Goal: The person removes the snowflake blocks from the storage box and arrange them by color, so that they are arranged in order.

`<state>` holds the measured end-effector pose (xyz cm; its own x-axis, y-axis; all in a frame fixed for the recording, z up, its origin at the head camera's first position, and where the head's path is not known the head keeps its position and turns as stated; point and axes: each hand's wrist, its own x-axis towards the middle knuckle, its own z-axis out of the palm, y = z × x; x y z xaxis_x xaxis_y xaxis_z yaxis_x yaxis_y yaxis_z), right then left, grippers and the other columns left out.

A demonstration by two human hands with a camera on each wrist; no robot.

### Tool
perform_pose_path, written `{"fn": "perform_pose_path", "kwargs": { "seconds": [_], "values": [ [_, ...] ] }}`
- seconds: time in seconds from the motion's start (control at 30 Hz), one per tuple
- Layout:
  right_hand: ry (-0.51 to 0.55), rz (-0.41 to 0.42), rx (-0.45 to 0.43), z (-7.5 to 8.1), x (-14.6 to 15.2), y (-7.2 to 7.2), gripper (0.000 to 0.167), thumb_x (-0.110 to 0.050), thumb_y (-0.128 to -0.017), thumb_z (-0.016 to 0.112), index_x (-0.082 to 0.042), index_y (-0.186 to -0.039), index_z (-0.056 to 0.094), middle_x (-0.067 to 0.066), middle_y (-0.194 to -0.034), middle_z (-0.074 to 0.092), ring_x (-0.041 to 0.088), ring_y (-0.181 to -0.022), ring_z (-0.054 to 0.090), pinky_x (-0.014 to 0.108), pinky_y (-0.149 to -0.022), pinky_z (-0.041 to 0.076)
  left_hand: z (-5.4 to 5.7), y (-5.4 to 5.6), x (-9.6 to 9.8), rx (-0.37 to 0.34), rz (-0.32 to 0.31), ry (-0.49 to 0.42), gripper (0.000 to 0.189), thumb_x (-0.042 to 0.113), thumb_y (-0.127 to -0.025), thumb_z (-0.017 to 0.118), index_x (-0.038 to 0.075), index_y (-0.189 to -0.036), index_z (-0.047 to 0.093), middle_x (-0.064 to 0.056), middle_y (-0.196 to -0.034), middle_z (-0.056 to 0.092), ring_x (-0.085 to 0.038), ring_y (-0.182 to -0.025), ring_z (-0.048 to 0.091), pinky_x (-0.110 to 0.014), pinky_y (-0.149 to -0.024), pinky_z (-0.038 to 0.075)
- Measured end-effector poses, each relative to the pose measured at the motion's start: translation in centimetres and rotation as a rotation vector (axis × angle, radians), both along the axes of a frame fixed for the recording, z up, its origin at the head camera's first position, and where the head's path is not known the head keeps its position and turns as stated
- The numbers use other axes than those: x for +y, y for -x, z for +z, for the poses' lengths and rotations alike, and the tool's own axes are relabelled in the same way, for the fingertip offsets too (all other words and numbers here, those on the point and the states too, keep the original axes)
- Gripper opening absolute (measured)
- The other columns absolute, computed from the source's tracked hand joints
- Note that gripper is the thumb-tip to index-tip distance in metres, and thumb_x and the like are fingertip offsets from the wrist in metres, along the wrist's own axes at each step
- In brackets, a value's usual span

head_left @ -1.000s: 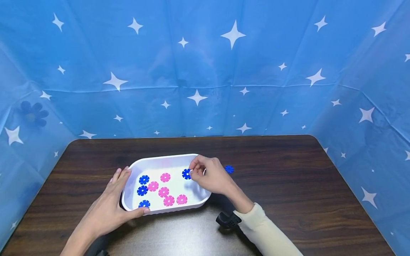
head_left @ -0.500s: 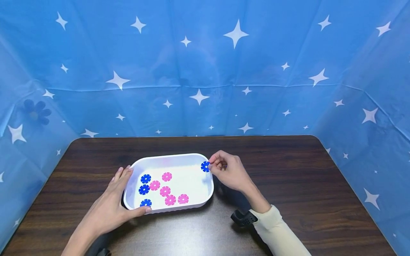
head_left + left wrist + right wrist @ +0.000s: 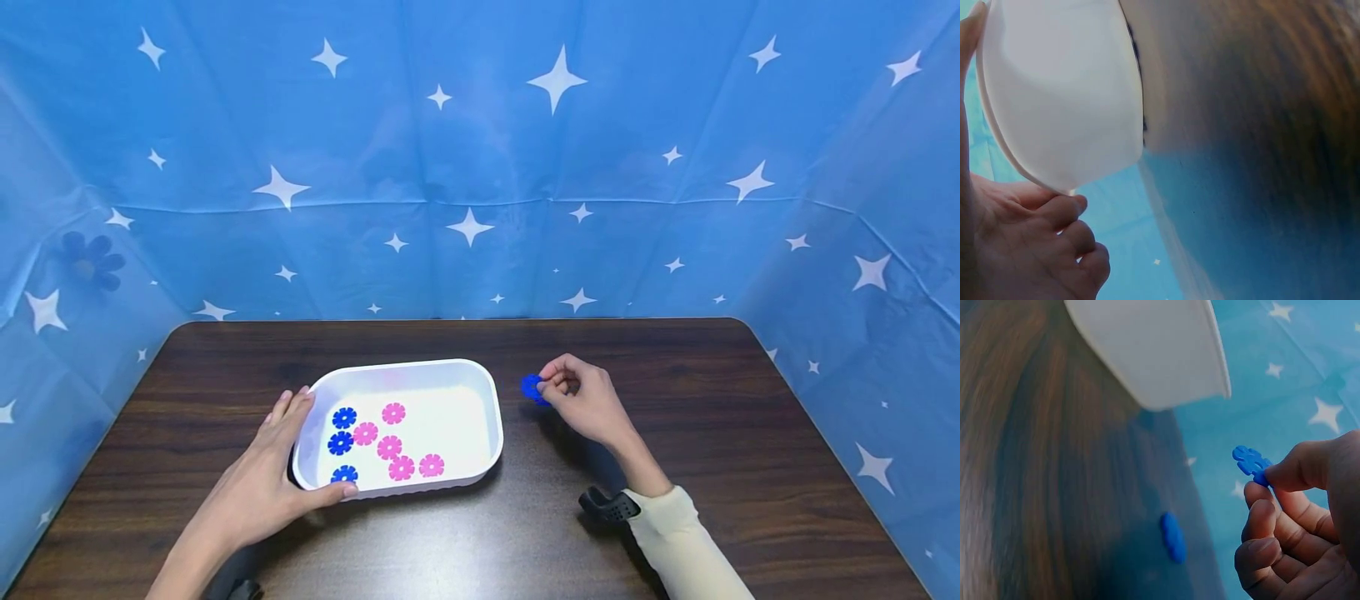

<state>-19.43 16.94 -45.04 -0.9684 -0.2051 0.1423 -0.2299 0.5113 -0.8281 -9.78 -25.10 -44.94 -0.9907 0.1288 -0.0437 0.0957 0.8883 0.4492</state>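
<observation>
In the head view my right hand (image 3: 588, 400) pinches a blue flower-shaped plastic disc (image 3: 1249, 460) between thumb and fingertips, right of the white tray (image 3: 487, 379). Below it, a second blue disc (image 3: 1172, 537) lies on the table; in the head view the two overlap. My left hand (image 3: 262, 467) grips the tray's left end, its thumb over the near rim and its fingers along the far side. Inside the tray lie three blue discs (image 3: 341, 442) and several pink discs (image 3: 389, 447), mostly toward the left. The lowest blue disc is partly hidden by the tray wall and thumb.
The dark wood-grain table (image 3: 675, 417) extends around the tray. A blue cloth backdrop (image 3: 480, 167) with white stars rises behind the table and on both sides. A black band (image 3: 609, 505) sits at the right wrist, beside a cream sleeve (image 3: 686, 542).
My right hand has carried the blue disc from inside the tray over the right rim, to above the other blue disc on the table. The left hand keeps its grip on the tray.
</observation>
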Motion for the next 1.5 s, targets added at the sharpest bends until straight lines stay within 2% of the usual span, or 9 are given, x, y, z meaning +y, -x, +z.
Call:
{"fn": "perform_pose_path", "kwargs": {
  "seconds": [0.13,0.4,0.57,0.67,0.97,1.23,1.5],
  "values": [
    [-0.033,-0.037,-0.037,-0.8,1.5,0.2,0.008,-0.013,-0.096,0.070,-0.008,-0.102,0.068,0.006,-0.086,0.068,0.017,-0.073,0.060,0.022,-0.065,0.048,-0.1,0.0,0.0,0.004,-0.005,-0.001,0.133,0.083,-0.070,0.072,0.021,-0.167,0.005,-0.011,-0.174,0.010,-0.037,-0.161,0.007,-0.081,-0.108,0.028],
    [-0.169,-0.135,-0.107,-2.2,3.4,0.7,0.009,-0.014,-0.095,0.068,-0.007,-0.100,0.068,0.005,-0.085,0.069,0.015,-0.071,0.060,0.027,-0.064,0.047,0.0,0.0,0.0,0.006,-0.006,-0.004,0.133,0.082,-0.071,0.073,0.020,-0.167,0.005,-0.010,-0.174,0.009,-0.036,-0.161,0.007,-0.081,-0.109,0.027],
    [-0.297,-0.159,-0.092,-2.6,3.7,1.0,0.009,-0.013,-0.094,0.065,-0.006,-0.097,0.067,0.004,-0.079,0.066,0.013,-0.064,0.055,0.027,-0.061,0.043,0.1,-0.1,0.1,0.006,-0.006,-0.001,0.133,0.083,-0.071,0.072,0.020,-0.167,0.005,-0.012,-0.174,0.010,-0.037,-0.161,0.008,-0.081,-0.108,0.029],
    [-0.329,-0.168,-0.096,-2.7,3.7,1.3,0.010,-0.016,-0.092,0.065,-0.006,-0.096,0.067,0.003,-0.078,0.064,0.014,-0.063,0.052,0.027,-0.060,0.041,0.0,-0.2,0.1,-0.001,-0.001,0.001,0.133,0.084,-0.070,0.072,0.020,-0.167,0.005,-0.012,-0.174,0.011,-0.038,-0.161,0.008,-0.081,-0.108,0.029],
    [-0.353,-0.176,-0.096,-2.9,3.9,1.5,0.006,-0.011,-0.090,0.064,-0.007,-0.094,0.066,0.004,-0.077,0.063,0.016,-0.060,0.050,0.028,-0.058,0.039,-0.1,-0.2,0.1,-0.005,0.001,-0.003,0.133,0.082,-0.070,0.073,0.020,-0.167,0.005,-0.012,-0.174,0.010,-0.038,-0.160,0.008,-0.081,-0.108,0.028],
    [-0.317,-0.184,-0.072,-2.3,4.0,1.0,0.010,-0.018,-0.096,0.067,-0.009,-0.099,0.066,0.003,-0.083,0.065,0.016,-0.066,0.054,0.029,-0.063,0.043,-0.1,-0.1,0.1,0.004,-0.005,-0.006,0.133,0.083,-0.070,0.072,0.020,-0.167,0.006,-0.012,-0.174,0.010,-0.037,-0.161,0.008,-0.081,-0.108,0.029],
    [-0.249,-0.094,-0.069,-0.6,2.9,0.4,0.019,-0.017,-0.097,0.068,-0.004,-0.110,0.066,0.004,-0.084,0.066,0.016,-0.069,0.058,0.027,-0.062,0.045,0.1,-0.1,0.1,0.004,-0.006,0.003,0.133,0.083,-0.071,0.072,0.020,-0.167,0.004,-0.011,-0.174,0.010,-0.036,-0.161,0.008,-0.081,-0.109,0.028]
  ]
}}
